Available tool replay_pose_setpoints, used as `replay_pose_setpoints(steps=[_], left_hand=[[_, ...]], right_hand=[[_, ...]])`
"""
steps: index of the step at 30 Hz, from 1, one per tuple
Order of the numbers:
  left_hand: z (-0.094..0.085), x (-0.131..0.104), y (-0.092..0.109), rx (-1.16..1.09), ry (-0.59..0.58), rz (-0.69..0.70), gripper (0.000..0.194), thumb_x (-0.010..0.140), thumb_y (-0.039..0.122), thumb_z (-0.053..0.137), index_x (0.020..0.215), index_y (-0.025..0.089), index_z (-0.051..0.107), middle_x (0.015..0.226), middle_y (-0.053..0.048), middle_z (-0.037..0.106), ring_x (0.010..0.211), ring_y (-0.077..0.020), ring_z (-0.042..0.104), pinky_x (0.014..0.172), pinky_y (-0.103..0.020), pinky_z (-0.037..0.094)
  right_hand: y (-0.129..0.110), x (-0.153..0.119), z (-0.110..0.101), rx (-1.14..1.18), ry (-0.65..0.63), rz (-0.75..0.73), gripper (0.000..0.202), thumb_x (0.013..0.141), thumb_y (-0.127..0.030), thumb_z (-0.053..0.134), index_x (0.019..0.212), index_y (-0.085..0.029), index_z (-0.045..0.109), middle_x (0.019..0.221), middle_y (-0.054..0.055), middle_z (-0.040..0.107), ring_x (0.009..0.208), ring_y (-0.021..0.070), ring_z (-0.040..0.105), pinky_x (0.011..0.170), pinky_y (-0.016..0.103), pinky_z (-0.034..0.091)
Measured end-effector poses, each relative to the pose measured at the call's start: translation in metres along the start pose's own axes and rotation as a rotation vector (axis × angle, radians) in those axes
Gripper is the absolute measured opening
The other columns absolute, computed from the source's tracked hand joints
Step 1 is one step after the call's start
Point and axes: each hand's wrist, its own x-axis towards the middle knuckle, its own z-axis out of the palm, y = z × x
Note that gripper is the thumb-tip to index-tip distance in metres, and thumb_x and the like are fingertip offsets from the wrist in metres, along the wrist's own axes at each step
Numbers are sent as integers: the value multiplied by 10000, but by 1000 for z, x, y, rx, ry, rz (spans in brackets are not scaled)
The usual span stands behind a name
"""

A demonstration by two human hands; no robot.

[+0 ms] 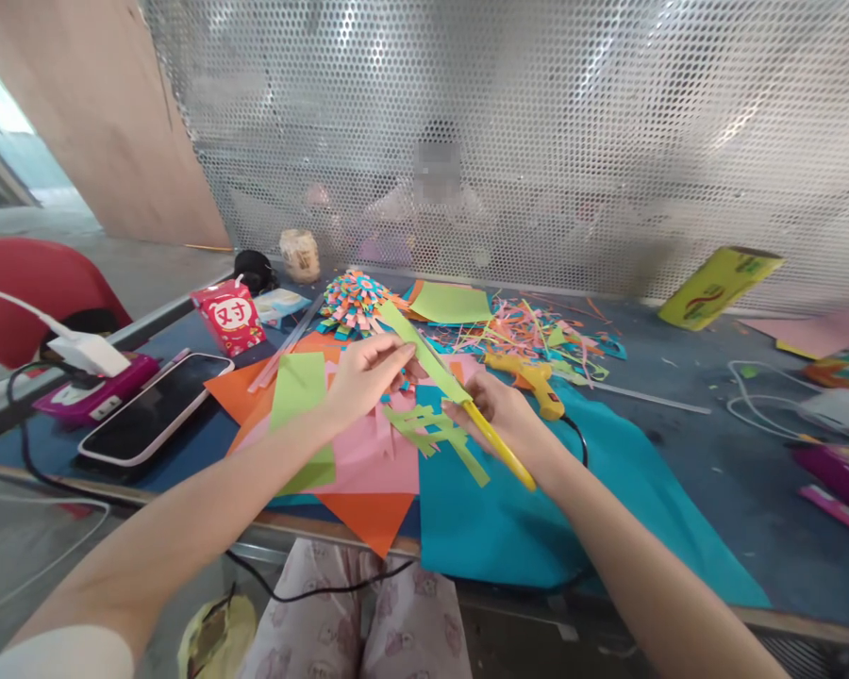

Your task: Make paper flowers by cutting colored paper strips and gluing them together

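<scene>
My left hand [372, 370] pinches a light green paper strip [411, 338] between thumb and fingers. In my right hand [499, 405] are yellow-handled scissors [499, 443], angled toward the strip; their blades are mostly hidden behind the paper. Below both hands lie cut green paper pieces [431, 429] on pink paper [374, 462]. A larger green sheet [301, 396] rests left of them, over orange paper [378, 519]. Teal paper [538, 528] spreads beneath my right hand and forearm.
A yellow glue gun [534, 377] lies right of centre, before a pile of paper shreds [530, 330]. Behind my left hand is a fringed paper flower [357, 297]. A phone [157, 407], power strip [99, 387] and red packet [230, 316] sit left; a yellow-green roll [718, 288] stands right.
</scene>
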Motion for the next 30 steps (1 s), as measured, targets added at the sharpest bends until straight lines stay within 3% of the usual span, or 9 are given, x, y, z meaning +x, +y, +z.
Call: replay_pose_setpoints(steps=[15, 22, 30], left_hand=[[2, -1, 2, 43, -37, -5, 280, 768, 352, 565, 566, 162, 527, 513, 18, 532, 436, -76, 471, 449, -209, 367], [1, -2, 1, 58, -57, -6, 269, 780, 334, 557, 573, 166, 518, 512, 32, 519, 451, -75, 489, 457, -198, 378], [2, -3, 3, 94, -76, 0, 259, 769, 279, 559, 540, 166, 518, 491, 32, 505, 438, -71, 478, 441, -191, 371]], right_hand=[[1, -1, 4, 87, 10, -36, 399, 682, -532, 597, 679, -218, 352, 528, -69, 379, 457, 73, 341, 425, 210, 248], [1, -1, 3, 118, -15, 18, 428, 654, -555, 620, 686, -217, 359, 520, -63, 406, 478, 88, 363, 429, 216, 249], [9, 1, 5, 109, 15, -82, 398, 688, -517, 607, 693, -217, 346, 547, -65, 391, 472, 80, 349, 432, 219, 235]])
